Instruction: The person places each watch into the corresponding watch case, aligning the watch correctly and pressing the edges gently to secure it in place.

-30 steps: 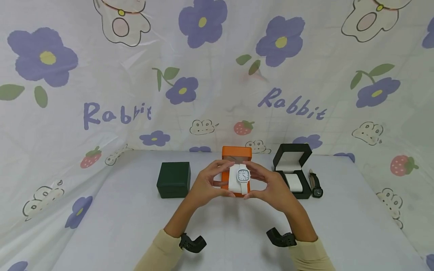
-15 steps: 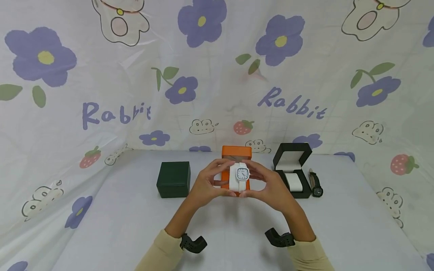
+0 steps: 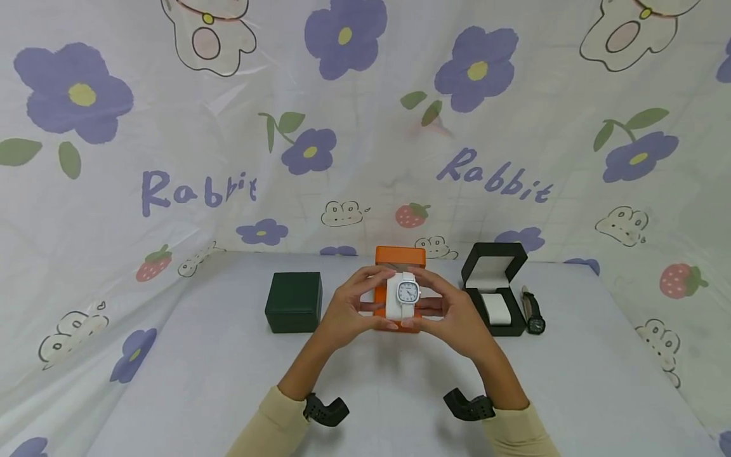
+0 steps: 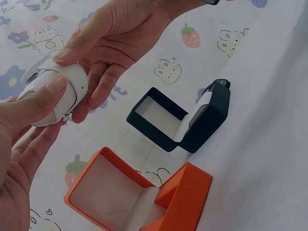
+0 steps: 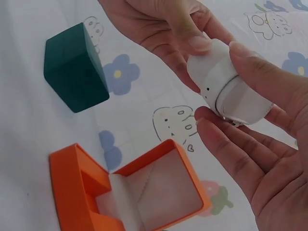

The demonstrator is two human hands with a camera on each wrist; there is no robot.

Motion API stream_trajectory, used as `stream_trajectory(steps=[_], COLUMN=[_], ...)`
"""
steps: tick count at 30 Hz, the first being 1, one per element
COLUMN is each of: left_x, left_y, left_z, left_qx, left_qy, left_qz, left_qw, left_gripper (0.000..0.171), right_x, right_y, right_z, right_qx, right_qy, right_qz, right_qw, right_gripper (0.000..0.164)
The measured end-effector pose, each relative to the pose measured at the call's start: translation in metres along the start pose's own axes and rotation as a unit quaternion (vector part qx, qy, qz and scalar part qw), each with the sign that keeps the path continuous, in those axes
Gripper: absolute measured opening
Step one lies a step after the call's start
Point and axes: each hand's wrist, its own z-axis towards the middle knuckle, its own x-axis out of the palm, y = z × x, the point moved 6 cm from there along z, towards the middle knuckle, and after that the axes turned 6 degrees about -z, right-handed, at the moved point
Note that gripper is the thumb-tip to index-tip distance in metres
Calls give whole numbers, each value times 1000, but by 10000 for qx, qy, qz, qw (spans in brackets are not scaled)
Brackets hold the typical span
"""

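Note:
A white square-faced wristwatch (image 3: 408, 292) is wrapped around a white cushion (image 3: 391, 299), its strap near the cushion's right end. My left hand (image 3: 349, 310) grips the cushion from the left, thumb below and fingers above. From the other side my right hand (image 3: 454, 312) holds the watch on the cushion between thumb and fingers. Strap holes show on the white strap (image 5: 215, 91) in the right wrist view. Below the hands stands an orange watch box (image 4: 185, 202), its lid raised and a hollow showing inside; the hands partly cover it in the head view.
Left of the hands sits a closed dark green box (image 3: 294, 303). On the right a black watch box (image 3: 516, 314) stands open with a white cushion (image 3: 495, 308) inside, and a black wristwatch (image 3: 534, 314) lies beside it. A printed cloth (image 3: 365, 158) hangs behind.
The white watch has shifted slightly left along the cushion, and my right thumb has moved left with it. My left hand has barely moved. The boxes stay where they were.

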Motion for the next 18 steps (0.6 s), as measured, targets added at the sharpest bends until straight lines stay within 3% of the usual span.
stream_trajectory(steps=[8, 18], left_x=[0, 1], left_y=[0, -3], left_z=[0, 1], left_qx=[29, 35], left_qy=[7, -32], left_qz=[34, -27], left_qw=[10000, 10000], left_gripper=[77, 76], right_x=[4, 3], right_y=[1, 3], right_z=[0, 1], right_qx=[165, -64], right_qy=[67, -32], right_qz=[196, -18], right_qw=[9996, 10000], right_gripper=[83, 82])
